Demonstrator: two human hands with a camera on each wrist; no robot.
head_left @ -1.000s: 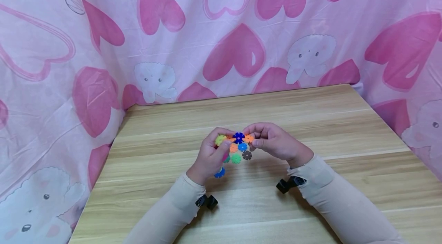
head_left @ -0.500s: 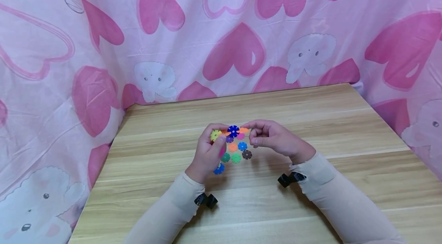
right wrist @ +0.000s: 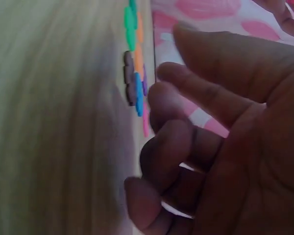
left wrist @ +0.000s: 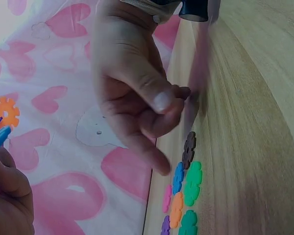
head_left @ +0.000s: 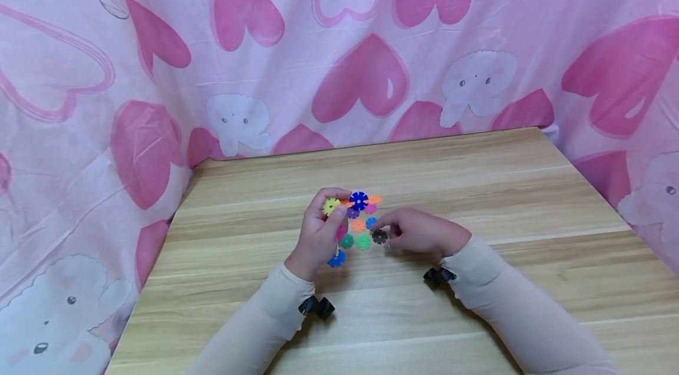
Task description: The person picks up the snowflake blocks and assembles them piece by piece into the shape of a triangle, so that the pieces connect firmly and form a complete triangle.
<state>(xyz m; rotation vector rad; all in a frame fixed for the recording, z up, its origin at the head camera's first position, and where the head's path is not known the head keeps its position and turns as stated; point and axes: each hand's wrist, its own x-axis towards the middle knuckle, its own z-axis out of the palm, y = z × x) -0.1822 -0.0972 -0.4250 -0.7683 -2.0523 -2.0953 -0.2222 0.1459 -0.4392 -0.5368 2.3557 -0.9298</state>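
In the head view my left hand [head_left: 313, 242] grips a chain of interlocking notched plastic discs. Yellow [head_left: 331, 206], dark blue [head_left: 358, 201] and orange discs [head_left: 374, 200] show along its top, and a blue disc [head_left: 336, 259] sits at its lower end. Part of the chain is hidden behind the fingers. My right hand [head_left: 424, 230] hovers low over the loose discs, its forefinger close to a blue disc [head_left: 371, 223] and a brown disc [head_left: 379, 236]. In the right wrist view, thumb and forefinger are apart and the other fingers curl loosely around nothing.
Loose discs lie flat on the wooden table [head_left: 477, 186]: light green [head_left: 363, 242], dark green [head_left: 346, 240], orange [head_left: 358, 226], purple [head_left: 353, 214] and pink [head_left: 370, 209]. A pink heart-patterned curtain [head_left: 297, 86] hangs behind the table and along its sides.
My right hand has let go of the orange disc at the chain's end and come down towards the loose discs. My left hand has risen slightly, still holding the chain.
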